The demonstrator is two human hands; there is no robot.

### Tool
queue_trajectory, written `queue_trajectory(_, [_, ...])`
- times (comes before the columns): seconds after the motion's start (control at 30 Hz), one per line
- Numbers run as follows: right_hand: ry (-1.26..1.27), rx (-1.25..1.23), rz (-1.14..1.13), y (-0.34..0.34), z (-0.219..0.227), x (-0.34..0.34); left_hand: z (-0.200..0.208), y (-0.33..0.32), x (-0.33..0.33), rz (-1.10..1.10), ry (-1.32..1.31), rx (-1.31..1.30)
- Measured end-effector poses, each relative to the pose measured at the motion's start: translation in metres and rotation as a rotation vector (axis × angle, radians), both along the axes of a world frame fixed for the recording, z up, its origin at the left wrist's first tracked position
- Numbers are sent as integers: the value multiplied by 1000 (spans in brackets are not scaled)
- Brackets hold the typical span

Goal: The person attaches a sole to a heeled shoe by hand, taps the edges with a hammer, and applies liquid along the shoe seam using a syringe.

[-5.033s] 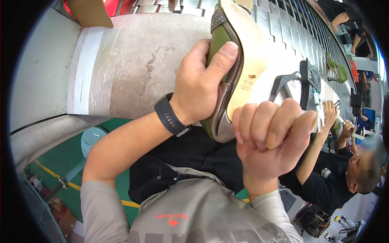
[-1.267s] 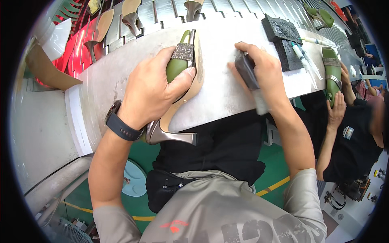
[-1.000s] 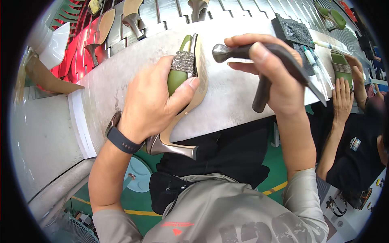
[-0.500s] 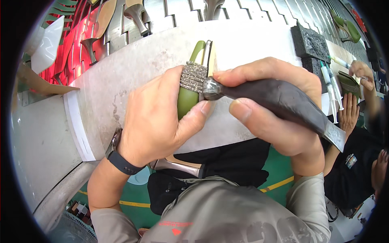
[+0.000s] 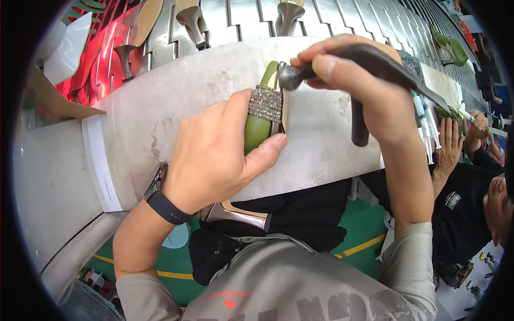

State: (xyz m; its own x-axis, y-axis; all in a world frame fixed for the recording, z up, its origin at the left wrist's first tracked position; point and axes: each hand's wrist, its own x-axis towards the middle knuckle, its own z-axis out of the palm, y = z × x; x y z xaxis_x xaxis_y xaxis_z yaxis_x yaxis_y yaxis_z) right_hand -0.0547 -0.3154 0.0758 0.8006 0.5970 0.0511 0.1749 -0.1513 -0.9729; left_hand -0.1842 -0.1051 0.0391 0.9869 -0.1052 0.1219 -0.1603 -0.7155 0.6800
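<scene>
My left hand [image 5: 214, 150] is wrapped round a green shoe [image 5: 258, 131] with a glittery band [image 5: 266, 102] across it, toe end pointing away from me. The thumb presses on its near side, by the sole edge. In my right hand [image 5: 369, 80] is a pair of dark-handled lasting pincers [image 5: 385, 64] with a rounded metal head, one handle hanging down apart from the other. That head is at the sole edge near the toe; whether its jaws grip anything is hidden. Below my left wrist a metallic high heel [image 5: 241, 215] shows; I cannot tell whether it belongs to this shoe.
Beneath my hands is a pale worktable [image 5: 332, 155]. Beyond it runs a slatted metal conveyor [image 5: 235, 21] with several heeled soles and a green shoe [image 5: 451, 48]. Syringes [image 5: 425, 125] lie at the right, near a co-worker's hand [image 5: 448, 147]. A white tray [image 5: 67, 51] stands far left.
My right hand has moved up and away with the pincers, from beside the glittery band to near the toe, and their handles have spread. The shoe has shifted slightly right.
</scene>
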Motion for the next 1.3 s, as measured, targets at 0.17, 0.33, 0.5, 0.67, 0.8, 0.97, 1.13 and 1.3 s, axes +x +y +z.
queue_trajectory(0.17, [-15, -128, 107, -3, 26, -42, -1, 3, -3, -9, -18, -8])
queue_trajectory(0.33, [-83, -281, 183, -5, 30, -50, -3, 6, -2, -29, -45, 15])
queue_trajectory(0.5, [-333, -271, 190, -6, 25, -70, -4, 13, -4, -52, 11, -144])
queue_trajectory(0.67, [-546, -270, 170, -4, 17, -88, -4, 13, -4, -19, 44, -78])
queue_trajectory(0.8, [-566, -146, 73, 0, -16, -106, -10, 19, -9, 3, 58, -63])
queue_trajectory(0.97, [-520, 68, -177, 1, -50, -136, -5, 14, -4, -8, 15, -27])
queue_trajectory(1.13, [-451, 98, -276, 7, -63, -157, -5, 14, -5, -13, 29, -41])
queue_trajectory(1.3, [-641, 22, -280, 25, -59, -165, -9, 12, -7, -12, -12, -94])
